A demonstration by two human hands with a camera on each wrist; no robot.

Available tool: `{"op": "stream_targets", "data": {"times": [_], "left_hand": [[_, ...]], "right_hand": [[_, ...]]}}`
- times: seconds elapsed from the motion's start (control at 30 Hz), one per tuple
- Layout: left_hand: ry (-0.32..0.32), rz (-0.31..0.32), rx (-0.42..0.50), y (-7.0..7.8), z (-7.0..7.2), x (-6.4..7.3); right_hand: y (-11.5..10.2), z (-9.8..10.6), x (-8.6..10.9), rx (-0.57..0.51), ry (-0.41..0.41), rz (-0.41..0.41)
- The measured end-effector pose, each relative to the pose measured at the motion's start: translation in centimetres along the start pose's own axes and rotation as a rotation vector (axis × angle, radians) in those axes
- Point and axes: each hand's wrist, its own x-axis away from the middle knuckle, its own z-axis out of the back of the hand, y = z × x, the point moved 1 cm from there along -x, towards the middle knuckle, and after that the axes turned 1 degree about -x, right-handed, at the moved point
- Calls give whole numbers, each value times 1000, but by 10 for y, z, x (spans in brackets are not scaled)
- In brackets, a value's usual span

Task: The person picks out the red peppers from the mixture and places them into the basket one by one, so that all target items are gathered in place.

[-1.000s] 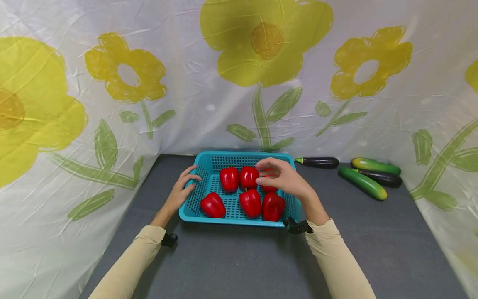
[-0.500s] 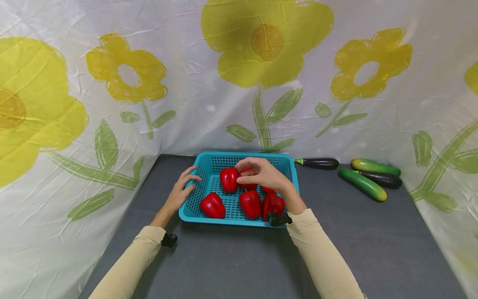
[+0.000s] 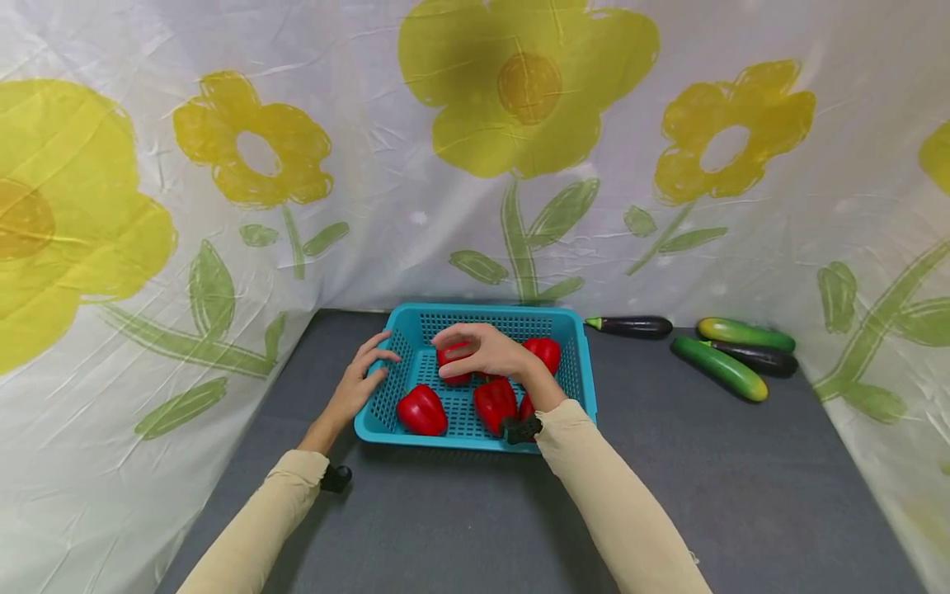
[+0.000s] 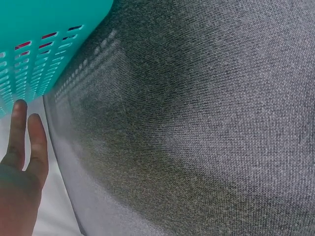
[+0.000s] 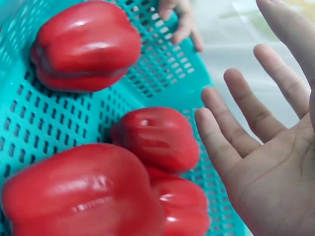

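Note:
A blue plastic basket with perforated sides holds several red bell peppers, among them one at the front left and one at the back right. My left hand touches the basket's left rim, its fingers reaching over the edge. My right hand hovers above the basket with gently bent fingers and nothing in them. Beneath it, a back-left bell pepper is partly covered. In the right wrist view, that hand is spread and apart from the nearest bell pepper.
Right of the basket lies an eggplant. Farther right, a green zucchini, a second eggplant and another zucchini lie together. A flower-printed cloth hangs behind the dark table.
My right hand has moved left across the basket, from over the back-right bell pepper to over the back-left one. The left hand has stayed at the rim.

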Motion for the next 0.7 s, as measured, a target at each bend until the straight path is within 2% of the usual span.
{"op": "stream_targets", "data": {"times": [0.17, 0.4, 0.57, 0.6, 0.7], "left_hand": [[2, -9, -2, -1, 0, 0], [23, -56, -36, -48, -2, -3], [31, -119, -10, -54, -2, -2], [33, -151, 16, -61, -2, -2], [32, -171, 34, -65, -2, -2]], "right_hand": [[5, -8, -10, 15, -31, -8], [12, -18, -22, 24, -88, -68], [15, -26, -30, 13, -123, -122], [15, -27, -31, 16, -129, -128], [16, -30, -34, 28, -157, -133]]}}
